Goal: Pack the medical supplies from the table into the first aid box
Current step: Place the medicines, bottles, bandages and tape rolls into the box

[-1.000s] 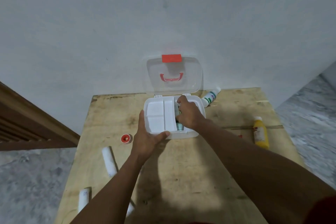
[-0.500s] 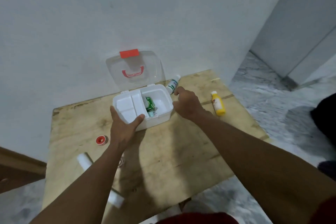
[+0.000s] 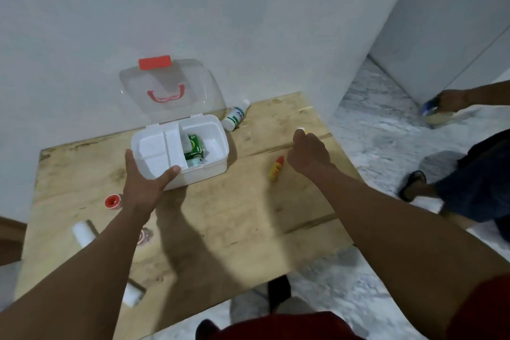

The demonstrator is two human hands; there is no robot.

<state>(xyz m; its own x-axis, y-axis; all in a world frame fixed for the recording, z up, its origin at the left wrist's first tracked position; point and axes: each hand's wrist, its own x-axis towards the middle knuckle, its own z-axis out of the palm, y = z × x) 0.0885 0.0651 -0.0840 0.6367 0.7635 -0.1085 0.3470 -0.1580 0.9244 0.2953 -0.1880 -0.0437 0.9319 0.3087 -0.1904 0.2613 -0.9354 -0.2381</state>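
No writing can be read: the green carton (image 3: 194, 145) in the right compartment of the white first aid box (image 3: 209, 163) carries pale print too blurred to make out. The green label on the small white bottle (image 3: 234, 118), lying on its side just behind the box's far right corner, is also illegible. The box's clear lid (image 3: 193, 83) stands open against the wall, with a red latch (image 3: 154, 62) and a red handle (image 3: 165, 95). The left hand (image 3: 143, 183) grips the box's near left corner, thumb hooked over the rim. The right hand (image 3: 309, 152) hovers well to the right with its fingers curled; a white cap (image 3: 301, 129) shows past the knuckles, but whether the hand has hold of it cannot be told. A small yellow tube with a red tip (image 3: 276, 168) lies just beside that hand. A red tape roll (image 3: 112, 201) and two white bandage rolls (image 3: 81, 232) (image 3: 132, 295) lie at the left of the bare plywood table (image 3: 234, 229). Around it are white walls and a grey marble floor (image 3: 372, 124); another person (image 3: 469, 174) crouches at right.
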